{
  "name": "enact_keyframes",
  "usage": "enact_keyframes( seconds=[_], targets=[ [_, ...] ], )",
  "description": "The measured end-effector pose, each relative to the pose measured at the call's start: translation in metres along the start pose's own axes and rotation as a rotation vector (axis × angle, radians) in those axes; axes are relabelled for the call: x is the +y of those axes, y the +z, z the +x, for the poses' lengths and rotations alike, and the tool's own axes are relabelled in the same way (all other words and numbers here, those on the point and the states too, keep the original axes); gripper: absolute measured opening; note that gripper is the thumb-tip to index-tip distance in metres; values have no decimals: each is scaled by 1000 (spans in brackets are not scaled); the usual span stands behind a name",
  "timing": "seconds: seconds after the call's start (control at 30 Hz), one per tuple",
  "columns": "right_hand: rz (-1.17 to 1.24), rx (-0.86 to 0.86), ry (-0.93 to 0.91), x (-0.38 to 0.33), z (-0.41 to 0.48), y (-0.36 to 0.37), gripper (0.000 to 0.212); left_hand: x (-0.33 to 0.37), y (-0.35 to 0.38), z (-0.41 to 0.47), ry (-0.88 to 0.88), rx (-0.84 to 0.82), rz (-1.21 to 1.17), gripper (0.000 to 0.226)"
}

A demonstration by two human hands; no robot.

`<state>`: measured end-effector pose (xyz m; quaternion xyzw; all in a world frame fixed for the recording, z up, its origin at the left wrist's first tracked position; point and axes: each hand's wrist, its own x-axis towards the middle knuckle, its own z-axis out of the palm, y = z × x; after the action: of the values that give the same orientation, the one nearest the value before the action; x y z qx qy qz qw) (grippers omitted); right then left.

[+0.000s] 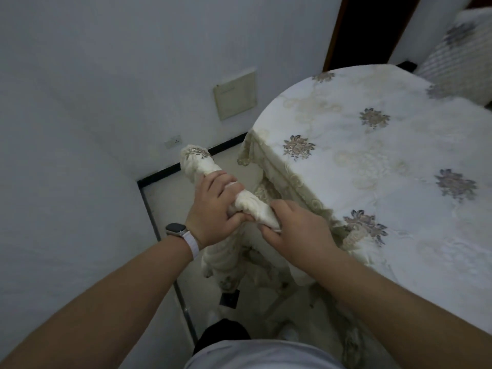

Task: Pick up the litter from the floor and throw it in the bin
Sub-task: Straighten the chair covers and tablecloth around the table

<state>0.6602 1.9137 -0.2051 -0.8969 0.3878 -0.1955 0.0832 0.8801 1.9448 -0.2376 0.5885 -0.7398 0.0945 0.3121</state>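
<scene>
WITH BOTH HANDS FULL: Beside a cloth-covered tabletop, we find the two hands occupied with fabric, not litter. The left hand, a pale-strapped smartwatch on its wrist, is curled round the middle of a twisted roll of cream embroidered tablecloth. The right hand grips the roll's near end, fingers wrapped under it. The roll's long axis runs from the right hand up and away to the left, towards the white wall, and its free end sticks out past the left hand.

What we take for the litter, a small dark square scrap, lies on the pale floor well below both hands. It sits just beneath the hanging folds of the cloth, close to where we stand. In this dim view we cannot be sure what it is. It lies almost straight under the left hand, which we judge the nearer of the two. Reaching it would call for letting go of the roll and stooping down. No bin shows anywhere in view.
</scene>
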Motion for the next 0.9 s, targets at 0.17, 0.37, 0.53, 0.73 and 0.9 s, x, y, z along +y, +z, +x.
enact_keyframes(
  seconds=[0.17, 0.37, 0.53, 0.73, 0.9],
  targets=[
    [-82, 113, 27, 8, 24, -2, 43, -7, 13, 32, 57, 3, -74, 52],
    [-115, 130, 187, 23, 42, -8, 39, -58, 20, 88, 280, -67, -185, 51],
    [-160, 246, 359, 26, 56, -6, 38, -89, 30, 133, 439, -106, -282, 48],
    [-189, 273, 487, 36, 75, -8, 44, -107, 49, 164, 547, -88, -361, 47],
    [-223, 288, 525, 34, 82, -7, 44, -119, 58, 174, 625, -83, -393, 46]
  ],
)
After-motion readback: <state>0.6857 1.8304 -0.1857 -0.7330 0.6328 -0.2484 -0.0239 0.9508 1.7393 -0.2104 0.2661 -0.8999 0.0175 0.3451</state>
